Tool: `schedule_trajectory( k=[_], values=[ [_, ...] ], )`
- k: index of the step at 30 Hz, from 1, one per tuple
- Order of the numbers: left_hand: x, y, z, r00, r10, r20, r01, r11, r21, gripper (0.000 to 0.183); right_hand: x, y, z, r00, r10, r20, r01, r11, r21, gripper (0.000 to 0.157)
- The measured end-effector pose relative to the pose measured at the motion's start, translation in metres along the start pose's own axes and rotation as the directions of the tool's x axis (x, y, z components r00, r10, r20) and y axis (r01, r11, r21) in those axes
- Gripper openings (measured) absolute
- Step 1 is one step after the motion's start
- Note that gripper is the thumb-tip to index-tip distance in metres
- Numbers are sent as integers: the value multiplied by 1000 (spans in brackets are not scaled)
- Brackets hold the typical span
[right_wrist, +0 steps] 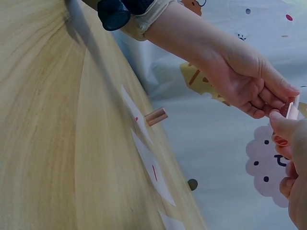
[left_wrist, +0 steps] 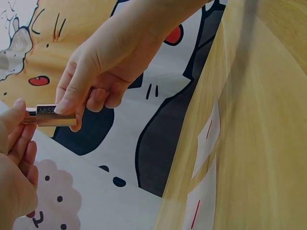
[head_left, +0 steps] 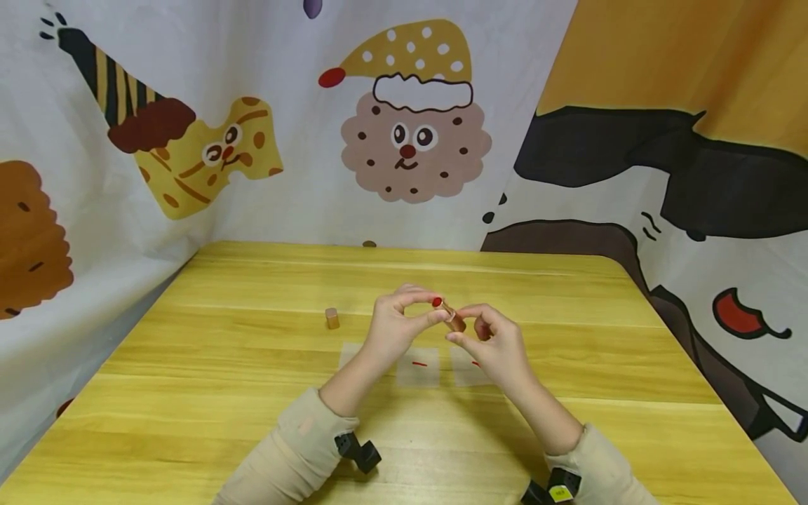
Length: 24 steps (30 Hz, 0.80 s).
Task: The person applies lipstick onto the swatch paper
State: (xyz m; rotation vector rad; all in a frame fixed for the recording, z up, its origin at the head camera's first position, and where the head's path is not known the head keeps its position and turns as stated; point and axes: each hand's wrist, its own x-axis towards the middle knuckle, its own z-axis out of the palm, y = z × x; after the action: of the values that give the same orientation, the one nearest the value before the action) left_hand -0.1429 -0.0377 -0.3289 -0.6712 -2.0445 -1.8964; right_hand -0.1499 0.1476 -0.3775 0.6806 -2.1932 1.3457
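Observation:
Both hands hold a rose-gold lipstick [head_left: 456, 324] above the table, its red tip tilted up and to the left in the head view. My left hand [head_left: 393, 326] pinches its narrower upper part between thumb and fingers. Around the base, the thumb and fingertips of my right hand [head_left: 500, 344] grip the tube. Lettering that begins "MISS" shows on the base in the left wrist view. The matching cap [head_left: 332, 319] stands on the table, left of my left hand.
White paper pieces lie in a row below the hands: a left one [head_left: 349, 353] partly behind the left forearm, a middle one [head_left: 418, 379] and a right one [head_left: 470, 377], with red marks. The wooden table [head_left: 208, 393] meets a printed cloth [head_left: 297, 203] at the back.

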Motion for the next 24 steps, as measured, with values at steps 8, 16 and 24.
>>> schedule_trajectory(
  k=[8, 16, 24],
  values=[
    [0, 1, -1, 999, -32, -6, 32, 999, 0, 17, 3, 1, -4, 997, -40, 59, 36, 997, 68, 34],
    [1, -1, -3, 999, -48, 0, 48, 999, -10, 18, 9, -21, -15, 984, -22, 176, -3, 990, 142, 29],
    [1, -1, -3, 998, -57, 6, 57, 998, -33, 17, 8, -18, -15, 971, 1, 238, -44, 984, 174, 27]
  ],
)
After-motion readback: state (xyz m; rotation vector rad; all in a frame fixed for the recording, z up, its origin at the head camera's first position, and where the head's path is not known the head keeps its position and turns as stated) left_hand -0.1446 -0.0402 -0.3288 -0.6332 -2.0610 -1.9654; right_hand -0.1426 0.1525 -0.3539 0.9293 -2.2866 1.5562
